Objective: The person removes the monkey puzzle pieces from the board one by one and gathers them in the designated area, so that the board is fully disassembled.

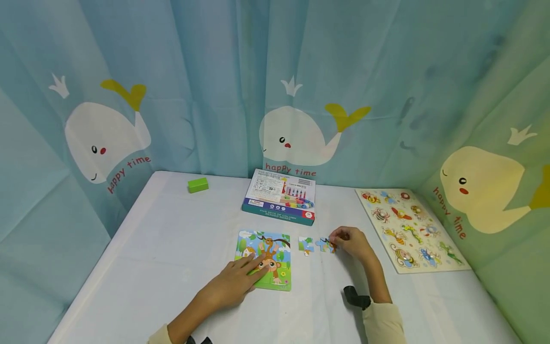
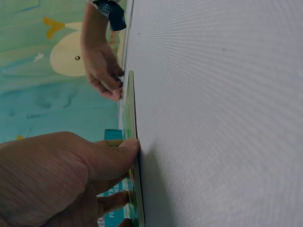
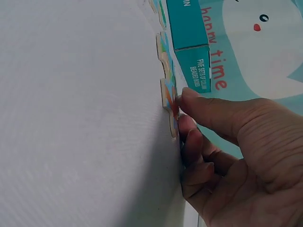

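Note:
A square jigsaw puzzle (image 1: 282, 274) with a hanging monkey picture lies on the white table. My left hand (image 1: 232, 283) rests on its lower left part, fingers spread and straight. The left wrist view shows the thumb (image 2: 124, 153) at the near edge of the puzzle board (image 2: 130, 101). To the right of the board, my right hand (image 1: 354, 244) pinches a loose puzzle piece (image 1: 325, 245) between thumb and curled fingers, low at the table. Another loose piece (image 1: 306, 244), blue and green, lies between that piece and the board.
Behind the puzzle lies a teal and white box (image 1: 279, 197) labelled as beaded boxes. A wooden insect peg board (image 1: 399, 234) is at the right. One green block (image 1: 198, 185) sits at the back left. Curtains (image 1: 215, 95) with whale prints hang around the table (image 1: 142, 267).

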The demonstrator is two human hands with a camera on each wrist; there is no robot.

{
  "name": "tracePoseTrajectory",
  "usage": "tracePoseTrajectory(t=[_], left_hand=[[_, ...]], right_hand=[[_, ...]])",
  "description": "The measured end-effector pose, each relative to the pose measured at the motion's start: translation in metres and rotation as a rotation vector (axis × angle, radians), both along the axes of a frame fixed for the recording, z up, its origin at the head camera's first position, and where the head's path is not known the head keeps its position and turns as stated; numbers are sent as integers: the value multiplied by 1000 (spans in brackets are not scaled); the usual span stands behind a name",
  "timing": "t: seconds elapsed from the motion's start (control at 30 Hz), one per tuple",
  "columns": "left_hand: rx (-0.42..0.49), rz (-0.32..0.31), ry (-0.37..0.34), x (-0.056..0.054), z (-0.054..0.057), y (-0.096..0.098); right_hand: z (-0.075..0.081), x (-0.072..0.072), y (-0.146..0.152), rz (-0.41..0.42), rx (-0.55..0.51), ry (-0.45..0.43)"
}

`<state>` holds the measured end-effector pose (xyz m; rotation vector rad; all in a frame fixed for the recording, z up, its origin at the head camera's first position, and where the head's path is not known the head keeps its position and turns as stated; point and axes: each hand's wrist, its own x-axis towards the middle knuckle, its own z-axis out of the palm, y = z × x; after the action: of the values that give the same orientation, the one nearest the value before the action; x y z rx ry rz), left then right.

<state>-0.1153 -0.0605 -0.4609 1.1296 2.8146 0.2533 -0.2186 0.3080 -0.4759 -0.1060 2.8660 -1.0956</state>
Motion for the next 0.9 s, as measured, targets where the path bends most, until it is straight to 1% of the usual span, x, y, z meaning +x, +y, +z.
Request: tracePoseTrajectory(t=[0.2,0.37,0.67,0.9], left_hand=[[-10,12,-15,0,-1,0],[-8,17,-23,0,-1,0],[-16,11,1,0,-1,1],[-14,13,-6,0,-2,1]], right_hand=[[0,1,-2,-11,4,4],[-2,1,-3,1,6,3],[-4,-1,-4,15,19,7],[-5,-1,-4,14,22,16]])
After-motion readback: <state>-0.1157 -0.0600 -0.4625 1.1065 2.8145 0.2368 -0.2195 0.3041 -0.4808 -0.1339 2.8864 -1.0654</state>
